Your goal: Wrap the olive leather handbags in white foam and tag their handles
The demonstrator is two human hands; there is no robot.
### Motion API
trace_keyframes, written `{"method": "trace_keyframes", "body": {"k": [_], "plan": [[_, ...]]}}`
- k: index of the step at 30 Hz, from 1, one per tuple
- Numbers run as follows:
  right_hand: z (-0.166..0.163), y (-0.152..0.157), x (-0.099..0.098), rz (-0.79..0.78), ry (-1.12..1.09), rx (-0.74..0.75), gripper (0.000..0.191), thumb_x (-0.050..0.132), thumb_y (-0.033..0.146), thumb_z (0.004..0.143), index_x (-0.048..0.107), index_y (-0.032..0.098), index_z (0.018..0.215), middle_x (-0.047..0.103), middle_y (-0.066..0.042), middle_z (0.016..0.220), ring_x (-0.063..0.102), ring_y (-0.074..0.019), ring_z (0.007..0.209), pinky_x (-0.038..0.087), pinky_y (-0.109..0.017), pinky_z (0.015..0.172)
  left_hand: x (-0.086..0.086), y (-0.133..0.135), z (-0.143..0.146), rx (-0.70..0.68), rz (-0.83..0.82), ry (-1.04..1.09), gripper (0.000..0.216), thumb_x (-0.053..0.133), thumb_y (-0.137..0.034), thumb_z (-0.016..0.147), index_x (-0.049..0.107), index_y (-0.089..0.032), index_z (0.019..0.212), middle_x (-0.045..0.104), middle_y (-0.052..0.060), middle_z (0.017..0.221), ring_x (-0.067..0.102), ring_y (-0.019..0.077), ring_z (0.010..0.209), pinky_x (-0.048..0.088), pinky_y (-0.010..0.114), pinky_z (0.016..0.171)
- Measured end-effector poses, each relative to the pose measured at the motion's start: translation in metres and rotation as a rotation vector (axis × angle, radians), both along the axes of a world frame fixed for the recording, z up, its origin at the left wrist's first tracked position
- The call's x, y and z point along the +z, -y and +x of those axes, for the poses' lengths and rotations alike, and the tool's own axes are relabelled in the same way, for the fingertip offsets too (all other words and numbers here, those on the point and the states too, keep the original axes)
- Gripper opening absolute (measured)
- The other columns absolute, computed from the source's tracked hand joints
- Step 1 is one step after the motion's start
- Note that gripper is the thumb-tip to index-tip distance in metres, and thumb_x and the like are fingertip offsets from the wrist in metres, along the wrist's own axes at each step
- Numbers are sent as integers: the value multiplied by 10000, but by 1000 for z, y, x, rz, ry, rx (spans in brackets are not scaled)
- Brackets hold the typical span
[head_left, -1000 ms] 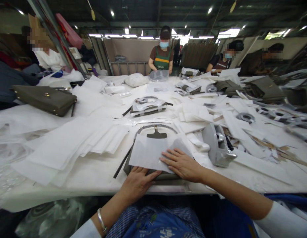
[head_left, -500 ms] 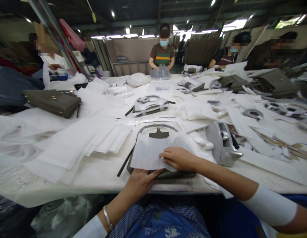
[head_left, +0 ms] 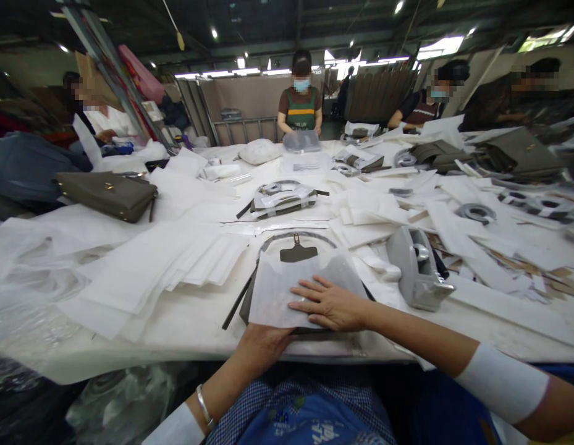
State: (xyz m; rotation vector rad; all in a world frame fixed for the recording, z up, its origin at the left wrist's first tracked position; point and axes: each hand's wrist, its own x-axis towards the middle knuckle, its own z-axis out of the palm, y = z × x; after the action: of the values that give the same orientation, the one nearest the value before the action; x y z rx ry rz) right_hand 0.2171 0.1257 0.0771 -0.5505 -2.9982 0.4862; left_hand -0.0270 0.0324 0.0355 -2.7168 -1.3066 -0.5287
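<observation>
- White sheet in the head view lies over the bag, near the table's front edge.
- Right hand rests spread on the sheet, gripping nothing, seemingly to keep it flat.
- Left hand sits at the bag's 7 o'clock, fingertips hidden under the sheet; I cannot tell whether they grip, though it probably steadies that edge.
- Tab shows at the bag's 12 o'clock, clear of the hands.
- Stack at 9 o'clock and dispenser at 3 limit sideways room; 1 wrapped bag stands beyond, at 12.
</observation>
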Motion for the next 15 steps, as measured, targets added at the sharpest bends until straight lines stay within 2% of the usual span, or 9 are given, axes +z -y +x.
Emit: {"method": "trace_keyframes", "body": {"k": [4, 7, 9, 12, 14, 15], "plan": [[1, 2, 1, 12, -27, 43, 488, 408, 396, 1014, 351, 379, 1498, 276, -67, 1608, 244, -311, 1474, 183, -620, 1157, -4, 1, -1, -2, 76, -48, 410, 574, -348, 942, 568, -286, 1347, 602, 87, 1364, 560, 303, 1259, 450, 493, 1070], [3, 2, 0, 17, -41, 49, 492, 419, 398, 1009, 353, 383, 1496, 287, -71, 1604, 255, -318, 1469, 186, -634, 1150, 2, 10, -3, -7, 65, -36, 394, 561, -316, 945, 574, -268, 1335, 626, 94, 1330, 598, 304, 1208, 498, 479, 1014], [3, 2, -1, 18, -33, 49, 483, 406, 407, 1012, 361, 383, 1493, 289, -73, 1604, 256, -323, 1468, 189, -640, 1146, 17, 24, -2, 8, 12, -3, 371, 541, -297, 951, 585, -252, 1316, 684, 102, 1223, 663, 284, 1084, 553, 439, 921], [4, 2, -4, 17, -30, 51, 472, 397, 415, 1014, 375, 388, 1485, 295, -70, 1602, 256, -316, 1468, 192, -630, 1148, 52, 43, 5, 41, -44, 125, 241, 497, -273, 966, 673, -216, 1121, 744, 75, 889, 707, 204, 762, 583, 326, 734], [4, 2, -6, 20, -45, 51, 471, 409, 410, 1011, 385, 385, 1480, 304, -71, 1599, 259, -314, 1467, 191, -628, 1148, 75, 43, 16, 43, -66, 217, 206, 492, -277, 971, 688, -219, 992, 721, 38, 741, 678, 159, 625, 561, 266, 648], [4, 2, -7, 22, -55, 51, 468, 418, 407, 1008, 398, 376, 1474, 311, -76, 1595, 262, -314, 1466, 190, -630, 1148, 83, 38, 21, 35, -71, 246, 200, 495, -285, 972, 685, -222, 980, 719, 30, 732, 676, 152, 616, 555, 254, 635]]}}
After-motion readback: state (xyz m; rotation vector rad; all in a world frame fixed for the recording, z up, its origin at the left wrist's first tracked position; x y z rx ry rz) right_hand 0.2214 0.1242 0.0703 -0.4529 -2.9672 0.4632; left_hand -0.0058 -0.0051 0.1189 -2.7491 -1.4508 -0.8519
